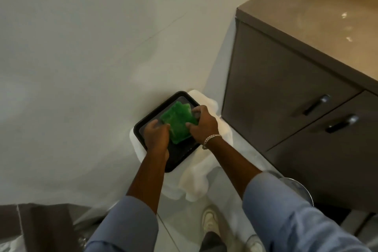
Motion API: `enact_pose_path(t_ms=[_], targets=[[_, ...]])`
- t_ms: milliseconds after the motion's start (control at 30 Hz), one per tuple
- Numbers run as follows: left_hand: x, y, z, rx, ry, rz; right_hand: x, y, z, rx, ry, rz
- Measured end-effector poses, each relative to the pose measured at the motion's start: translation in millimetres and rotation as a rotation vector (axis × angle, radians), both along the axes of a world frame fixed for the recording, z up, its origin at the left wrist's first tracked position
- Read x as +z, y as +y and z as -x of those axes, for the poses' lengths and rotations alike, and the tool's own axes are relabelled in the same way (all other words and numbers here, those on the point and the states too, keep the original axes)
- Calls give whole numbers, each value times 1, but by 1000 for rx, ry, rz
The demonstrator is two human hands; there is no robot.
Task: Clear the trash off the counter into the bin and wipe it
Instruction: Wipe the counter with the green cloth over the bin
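Both hands are reaching down over the bin. Left hand (156, 132) is curling its fingers around the near-left edge of a green packet (177, 122). Right hand (201, 124) is gripping the packet's far-right side, thumb on the near edge, fingers bent over the top. So the packet is being held between the two hands, tilted, just above a black tray (151, 114). Can't tell if the packet is touching the tray or clear of it.

The tray is sitting across the mouth of the bin (192, 182), which is lined with a white bag draping over its sides. Bin is standing on the pale floor (81, 57), just beside the end panel of the cabinet.

A silver bracelet (210, 139) is hanging on the right wrist. Blue sleeves (286, 210) are pushed up both forearms.

Counter (327, 16) is lying to the right, brown top, a few glare spots on it. Two dark drawer handles (317, 104) are showing on the cabinet front below. A light shoe (209, 221) is showing at the bottom.
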State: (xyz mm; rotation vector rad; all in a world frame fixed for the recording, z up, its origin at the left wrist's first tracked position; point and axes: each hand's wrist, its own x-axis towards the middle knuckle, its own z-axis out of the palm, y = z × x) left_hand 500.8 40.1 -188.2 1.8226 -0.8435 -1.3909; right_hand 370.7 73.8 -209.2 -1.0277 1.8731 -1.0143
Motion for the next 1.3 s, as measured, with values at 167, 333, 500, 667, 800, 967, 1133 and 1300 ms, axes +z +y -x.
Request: enact_pose_path(t_ms=[167,333,500,667,800,967,1133,1300], targets=[[11,37,40,-245,431,-102,17,85,50,-160,-384,207],[-19,105,119,-579,350,-153,4,202,108,-315,4,95],[-103,180,195,-953,189,-279,-85,296,135,-27,523,-240],[-235,238,248,-1058,331,-681,-226,356,155,-408,475,-198],[-346,258,269,-1083,-205,-375,-331,386,179,-606,424,-205],[-450,272,280,-1294,-457,-353,-406,405,196,-715,372,-217],[-437,257,273,-1317,-504,-244,-375,402,195,-942,201,-166],[-289,208,249,-1318,-394,-214,-250,380,187,-1042,-117,-112]])
